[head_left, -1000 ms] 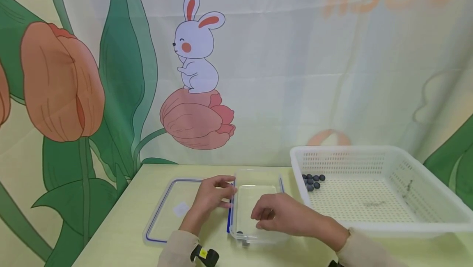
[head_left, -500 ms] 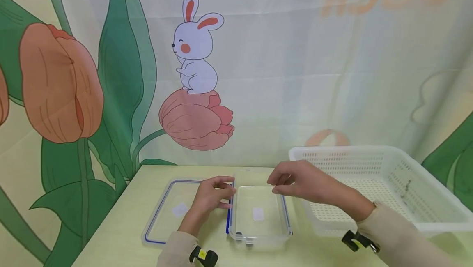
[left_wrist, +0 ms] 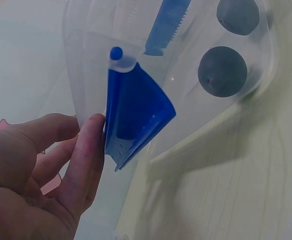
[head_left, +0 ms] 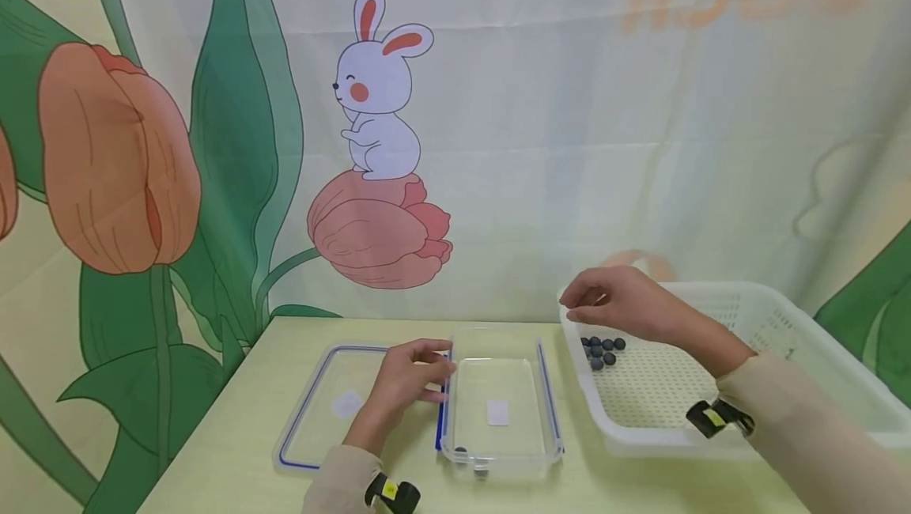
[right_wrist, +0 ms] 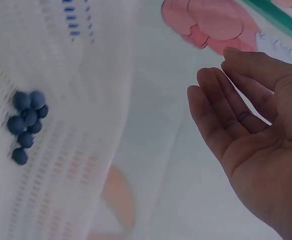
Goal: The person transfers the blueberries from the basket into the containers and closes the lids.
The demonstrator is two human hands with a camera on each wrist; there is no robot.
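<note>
A small cluster of dark blue-grey balls [head_left: 602,349], about seven by count, round and matt, lies huddled in the near left corner of a white perforated plastic basket [head_left: 818,340] at the right side of a pale yellow-green table [head_left: 235,427]. The person's right hand [head_left: 615,304] hovers just above the cluster and the basket's left rim, empty, with fingers loosely curved and the palm bare in the right wrist view. To the left of the basket, near the table's front edge, stands a clear rectangular storage box [head_left: 498,411] with blue clips; two more dark balls [left_wrist: 228,47] sit in its near left corner, and a small white label [head_left: 497,411], too small to read, shows on its floor. The left hand [head_left: 406,383] rests against the box's left wall, fingers extended beside the raised blue clip [left_wrist: 133,115] in the left wrist view. The box's clear lid [head_left: 334,403], edged with a blue seal and bearing a blank-looking white sticker, lies flat on the table just left of the box. Behind hangs a printed backdrop [head_left: 498,103] with one white rabbit on a pink tulip, orange tulips and green leaves; faint orange lettering at its top right is mirrored and cannot be read.
</note>
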